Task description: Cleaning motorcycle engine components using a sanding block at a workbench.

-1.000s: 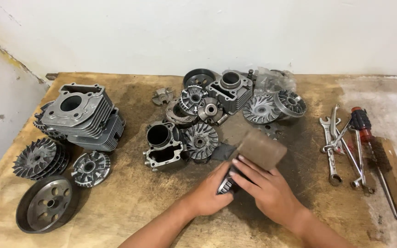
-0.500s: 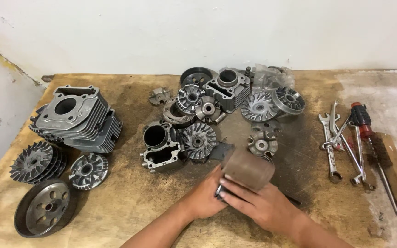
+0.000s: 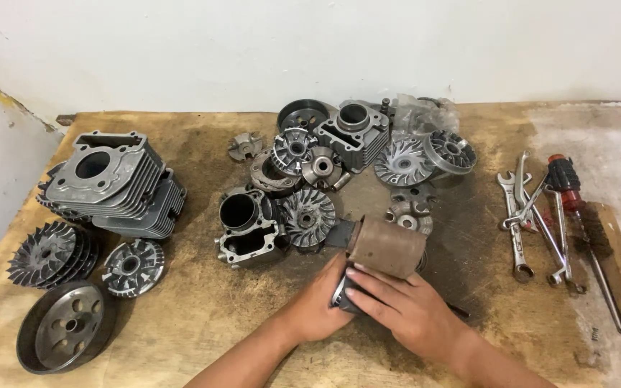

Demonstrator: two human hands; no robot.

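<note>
Head view: both hands work at the near centre of the wooden bench point(image 3: 203, 316). The left hand point(image 3: 321, 305) cups the near end of a rusty brown cylindrical part point(image 3: 388, 246), steadying it; the right hand point(image 3: 404, 305) lies over it, fingers pressed flat on the sleeve. The part rests on the bench, just near of a finned variator pulley point(image 3: 308, 215) and a small cylinder block point(image 3: 247, 226). Wrenches point(image 3: 530, 215) lie untouched at right. Handling appears under way, not finished.

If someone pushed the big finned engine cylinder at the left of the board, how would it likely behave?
The finned cylinder looks like solid cast metal, so probably heavy and stiff. It lies tilted on another finned block, so a push might slide or tip it off. The thin fins should give fingers grip.
</note>
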